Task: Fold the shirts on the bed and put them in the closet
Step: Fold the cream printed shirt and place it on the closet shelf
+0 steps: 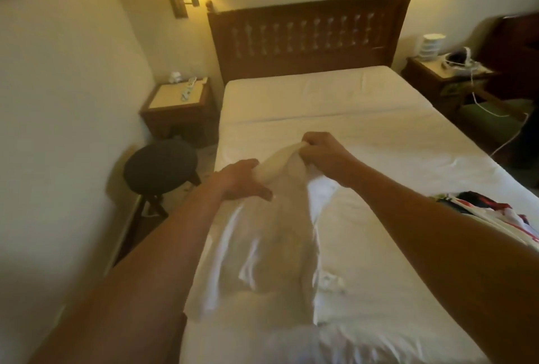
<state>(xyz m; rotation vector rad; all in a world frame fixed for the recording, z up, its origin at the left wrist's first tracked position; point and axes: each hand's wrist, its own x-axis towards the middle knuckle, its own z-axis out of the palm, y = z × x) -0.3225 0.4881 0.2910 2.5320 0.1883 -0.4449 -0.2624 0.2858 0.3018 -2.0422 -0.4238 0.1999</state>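
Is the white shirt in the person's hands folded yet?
Not folded. The white shirt hangs loose from its bunched top edge, gripped by the left hand and right hand, draping onto the white bed.

The shirt held up over the bed is plain white, much like the white sheet under it. Near the right edge lies a heap of clothes in white, red and dark navy. The headboard and left nightstand are dark brown wood; the stool seat is black.
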